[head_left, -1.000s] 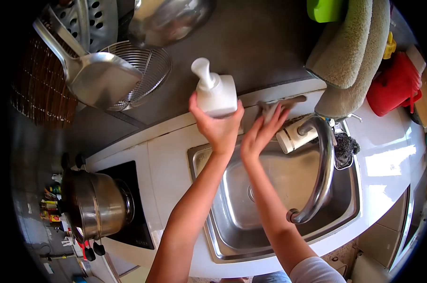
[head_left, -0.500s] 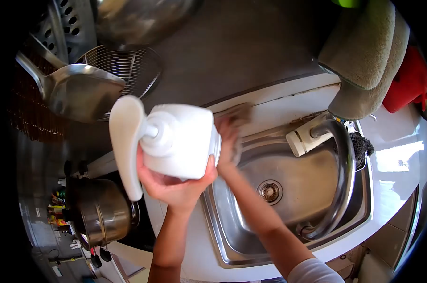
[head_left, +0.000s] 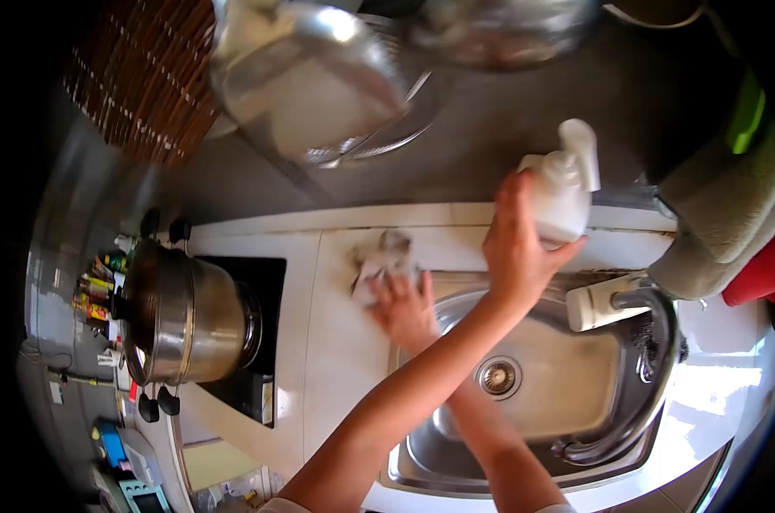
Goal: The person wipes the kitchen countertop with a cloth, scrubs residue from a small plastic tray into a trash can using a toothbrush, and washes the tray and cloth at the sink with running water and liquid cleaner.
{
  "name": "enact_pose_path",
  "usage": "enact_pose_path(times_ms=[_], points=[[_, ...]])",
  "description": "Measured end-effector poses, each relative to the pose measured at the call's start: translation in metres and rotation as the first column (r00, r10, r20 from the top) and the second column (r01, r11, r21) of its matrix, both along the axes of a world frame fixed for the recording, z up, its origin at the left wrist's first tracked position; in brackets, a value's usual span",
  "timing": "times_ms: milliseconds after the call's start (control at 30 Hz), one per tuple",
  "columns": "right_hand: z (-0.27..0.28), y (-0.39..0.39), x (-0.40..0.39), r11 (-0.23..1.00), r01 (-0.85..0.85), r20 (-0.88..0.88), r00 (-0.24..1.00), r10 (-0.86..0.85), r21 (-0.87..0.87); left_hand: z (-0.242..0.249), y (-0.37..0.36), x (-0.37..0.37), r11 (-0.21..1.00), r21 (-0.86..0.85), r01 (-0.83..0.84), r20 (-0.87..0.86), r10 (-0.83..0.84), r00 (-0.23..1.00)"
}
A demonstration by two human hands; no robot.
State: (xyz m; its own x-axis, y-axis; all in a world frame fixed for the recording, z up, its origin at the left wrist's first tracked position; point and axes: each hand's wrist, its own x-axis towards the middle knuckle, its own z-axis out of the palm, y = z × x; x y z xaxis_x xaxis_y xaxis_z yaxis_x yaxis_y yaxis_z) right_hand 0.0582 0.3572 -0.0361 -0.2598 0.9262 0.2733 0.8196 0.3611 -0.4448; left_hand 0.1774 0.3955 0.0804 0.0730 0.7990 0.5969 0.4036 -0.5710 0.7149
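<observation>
Now the left hand (head_left: 529, 244) has the white pump bottle (head_left: 559, 201), fingers wrapped around its body, up by the back edge of the sink (head_left: 559, 368), with its nozzle pointing away from the palm. Down on the worktop (head_left: 340, 359), just beside the sink's left rim, the right hand (head_left: 402, 312) lies open, fingers spread over a crumpled, stained cloth (head_left: 383, 269), pressing on its near part. And the forearms cross, the left one passing over the right, in front of the sink! Across to the left stands a metal pot (head_left: 186, 316) on the black stove (head_left: 263, 329), its dark handles sticking out. Over on the right, the curved tap (head_left: 661, 368) reaches around the basin, a white fitting (head_left: 606, 303) at its end, and a thick towel (head_left: 730, 201) hangs close behind it. Up top, a blurred metal spatula (head_left: 310, 85) hangs near a brown slatted mat (head_left: 144, 85).
</observation>
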Motion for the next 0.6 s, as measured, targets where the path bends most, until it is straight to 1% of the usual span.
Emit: enact_pose_path(times_ms=[33,100,133,167,200,233,267,300,367,400,433,467,500,533,567,600], points=[[0.001,0.014,0.002,0.998,0.055,-0.051,0.997,-0.057,-0.030,-0.001,-0.001,-0.005,0.999,-0.010,0.031,-0.028,-0.031,0.999],[-0.006,0.045,-0.009,0.992,0.126,-0.006,0.992,-0.126,0.013,0.012,-0.015,-0.026,0.988,-0.123,0.097,-0.102,-0.110,0.989],[-0.006,0.055,-0.015,0.992,0.121,0.003,0.993,-0.121,-0.018,0.007,-0.019,-0.043,0.985,-0.104,0.137,-0.063,-0.144,0.988],[-0.008,0.063,-0.024,0.992,0.117,0.011,0.993,-0.116,-0.049,0.002,-0.025,-0.067,0.995,-0.040,0.091,-0.103,-0.095,0.990],[-0.008,0.067,-0.034,0.993,0.120,0.055,0.991,-0.119,-0.014,-0.008,-0.026,-0.096,0.998,0.040,0.058,-0.093,-0.054,0.994],[-0.006,0.066,-0.043,0.997,0.070,0.089,0.994,-0.068,-0.025,-0.020,-0.026,-0.130,0.997,0.078,-0.014,-0.081,0.020,0.997],[-0.002,0.064,-0.052,0.999,0.020,0.121,0.993,-0.016,-0.037,-0.051,-0.023,-0.160,0.999,0.032,-0.028,0.136,0.023,0.990],[0.006,0.057,-0.064,0.992,-0.077,0.129,0.987,0.091,-0.103,-0.058,-0.032,-0.197,0.968,-0.100,-0.228,-0.042,0.225,0.973],[-0.046,0.044,-0.126,0.953,-0.287,0.330,0.913,0.241,0.100,-0.073,-0.044,-0.277,0.908,-0.268,-0.321,-0.182,0.280,0.943],[-0.037,0.017,-0.151,0.942,-0.328,0.353,0.892,0.283,0.075,-0.082,-0.055,-0.311,0.898,-0.291,-0.330,-0.290,0.246,0.925],[-0.045,-0.011,-0.178,0.940,-0.335,0.324,0.898,0.298,0.065,-0.104,-0.069,-0.349,0.898,-0.256,-0.359,-0.435,0.224,0.872],[-0.043,-0.039,-0.193,0.929,-0.367,0.121,0.925,0.359,0.052,-0.116,-0.090,-0.378,0.853,-0.329,-0.406,-0.532,0.188,0.825],[-0.043,-0.069,-0.206,0.912,-0.407,-0.087,0.908,0.409,0.042,-0.112,-0.115,-0.395,0.822,-0.376,-0.429,-0.621,0.120,0.774],[-0.036,-0.100,-0.211,0.911,-0.411,0.045,0.910,0.411,-0.009,-0.115,-0.146,-0.407,0.836,-0.384,-0.391,-0.621,0.080,0.780],[-0.029,-0.131,-0.216,0.907,-0.417,0.179,0.890,0.420,-0.057,-0.110,-0.181,-0.409,0.830,-0.317,-0.460,-0.729,0.097,0.678],[-0.022,-0.162,-0.221,0.900,-0.424,0.306,0.847,0.434,-0.101,-0.104,-0.217,-0.409,0.813,-0.372,-0.448,-0.677,0.093,0.730]])
